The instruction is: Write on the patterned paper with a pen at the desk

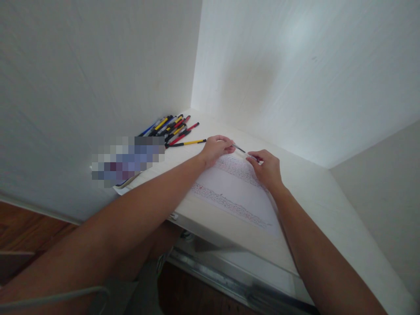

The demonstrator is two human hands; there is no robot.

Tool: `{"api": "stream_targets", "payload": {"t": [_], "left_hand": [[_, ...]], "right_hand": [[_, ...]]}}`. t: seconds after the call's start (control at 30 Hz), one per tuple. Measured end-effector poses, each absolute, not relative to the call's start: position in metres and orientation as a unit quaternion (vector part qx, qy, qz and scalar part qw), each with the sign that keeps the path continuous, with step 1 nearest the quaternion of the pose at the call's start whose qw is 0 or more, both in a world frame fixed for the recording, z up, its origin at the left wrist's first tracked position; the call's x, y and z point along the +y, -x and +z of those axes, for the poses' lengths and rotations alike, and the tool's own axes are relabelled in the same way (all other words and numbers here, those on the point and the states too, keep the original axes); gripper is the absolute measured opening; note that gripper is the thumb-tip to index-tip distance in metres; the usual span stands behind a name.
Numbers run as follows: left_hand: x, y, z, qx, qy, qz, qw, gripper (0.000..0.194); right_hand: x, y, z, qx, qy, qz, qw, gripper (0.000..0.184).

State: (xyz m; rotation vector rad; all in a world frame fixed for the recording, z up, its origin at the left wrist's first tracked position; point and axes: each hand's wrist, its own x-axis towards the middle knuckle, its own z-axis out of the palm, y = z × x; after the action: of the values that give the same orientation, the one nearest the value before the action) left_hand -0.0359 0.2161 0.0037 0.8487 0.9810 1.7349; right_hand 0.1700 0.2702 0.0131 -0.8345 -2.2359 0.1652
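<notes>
I saw the left hand (218, 148) and the right hand (266, 166) both pinching a slim pen (240, 149) near the far edge of a paper (234, 186), where two bands were marked and the middle bare, and the handling seemed unfinished, while other pens (177, 127) lay piled to the left.

White paper (241, 186) banded with dark and reddish marks, yellow-and-black pen (192, 143), off-white tabletop (315, 201), grey wall (131, 61)

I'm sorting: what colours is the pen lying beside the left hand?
The pen is yellow and black; head view.
</notes>
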Motion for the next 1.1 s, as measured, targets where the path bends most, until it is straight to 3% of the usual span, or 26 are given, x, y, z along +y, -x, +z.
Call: {"api": "stream_targets", "payload": {"t": [0.33, 0.47, 0.63, 0.87, 1.1], "left_hand": [[0.217, 0.042, 0.002, 0.387, -0.285, 0.690, 0.541, 0.027], [0.214, 0.045, 0.007, 0.356, -0.285, 0.686, 0.567, 0.025], [0.210, 0.048, 0.013, 0.298, -0.310, 0.694, 0.577, 0.008], [0.207, 0.050, 0.016, 0.241, -0.375, 0.680, 0.582, 0.024], [0.214, 0.044, 0.010, 0.260, -0.343, 0.723, 0.541, 0.013]], "right_hand": [[0.260, -0.165, 0.023, -0.861, 0.275, 0.010, 0.429, 0.013], [0.256, -0.164, 0.026, -0.860, 0.276, 0.010, 0.430, 0.013], [0.258, -0.163, 0.021, -0.853, 0.305, 0.094, 0.413, 0.019], [0.254, -0.155, 0.015, -0.819, 0.309, 0.347, 0.337, 0.024], [0.243, -0.147, 0.019, -0.848, 0.317, 0.307, 0.294, 0.024]]}}
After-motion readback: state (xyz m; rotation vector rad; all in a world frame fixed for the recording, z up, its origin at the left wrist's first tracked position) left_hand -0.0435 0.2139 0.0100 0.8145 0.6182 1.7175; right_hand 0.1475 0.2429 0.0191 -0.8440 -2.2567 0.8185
